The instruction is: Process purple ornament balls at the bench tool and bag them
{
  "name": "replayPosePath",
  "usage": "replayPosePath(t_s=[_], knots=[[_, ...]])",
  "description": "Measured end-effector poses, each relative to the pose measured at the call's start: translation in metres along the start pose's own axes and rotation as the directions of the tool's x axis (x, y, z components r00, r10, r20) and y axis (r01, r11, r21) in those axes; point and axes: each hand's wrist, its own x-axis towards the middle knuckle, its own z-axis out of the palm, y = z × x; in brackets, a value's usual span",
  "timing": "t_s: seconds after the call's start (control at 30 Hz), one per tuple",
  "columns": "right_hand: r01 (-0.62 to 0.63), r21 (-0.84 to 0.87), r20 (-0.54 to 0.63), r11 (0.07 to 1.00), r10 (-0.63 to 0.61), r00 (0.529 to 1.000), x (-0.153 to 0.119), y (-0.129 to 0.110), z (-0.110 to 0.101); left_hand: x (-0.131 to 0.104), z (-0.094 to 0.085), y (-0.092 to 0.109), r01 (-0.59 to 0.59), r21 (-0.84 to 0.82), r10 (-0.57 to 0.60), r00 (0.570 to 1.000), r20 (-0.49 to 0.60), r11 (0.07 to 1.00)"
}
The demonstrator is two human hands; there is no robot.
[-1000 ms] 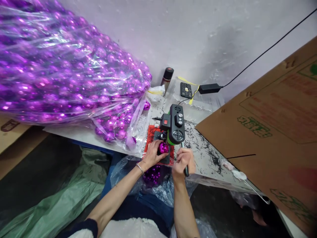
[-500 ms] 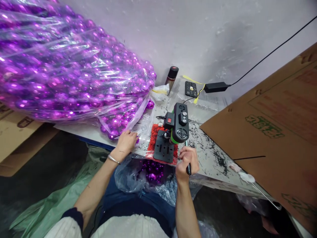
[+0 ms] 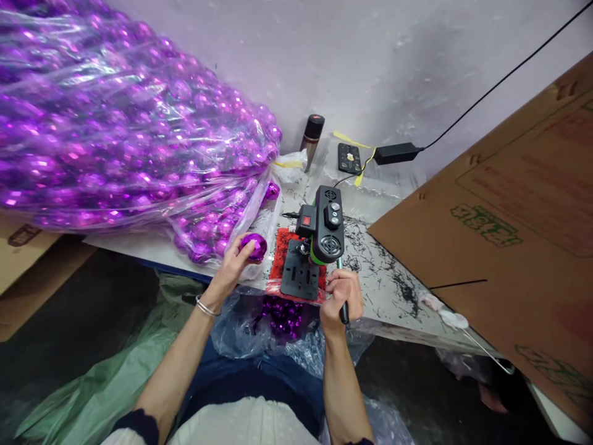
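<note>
Shining glossy purple, a round ball (image 3: 254,248) in left-hand fingers (image 3: 239,251)

Glossy metallic-looking bauble (image 3: 258,248), shiny see-through plastic bag (image 3: 139,123), matt baseplate (image 3: 300,275), matt cardboard box (image 3: 504,253)

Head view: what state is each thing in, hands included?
Left hand, gripping a ball
Ball, held
Right hand, closed around the lever
Lever, gripped
Press, upright
Bag, bulging with more balls
Can, capped
Table, littered with black bits
Adapter, wired
Large carton, open or shut unclear
</note>
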Motion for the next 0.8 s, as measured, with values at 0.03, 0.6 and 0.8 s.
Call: replayPosePath(t_s=[0.03,0.6,0.8], knots=[[-0.019,0.013,-0.002,1.000,0.019,1.000,0.002,-0.002,0.000,-0.005,0.008,-0.001,0.066,-0.155,-0.061,0.997,0.039,0.986],[0.001,-0.040,0.022,0.999,0.000,1.000,0.027,-0.020,-0.001,-0.026,0.086,-0.070,-0.117,0.189,0.105,0.992,0.070,0.975],[-0.010,-0.026,0.018,1.000,0.010,1.000,0.027,-0.021,-0.001,-0.030,0.094,-0.085,-0.272,0.366,0.239,0.962,0.136,0.890]])
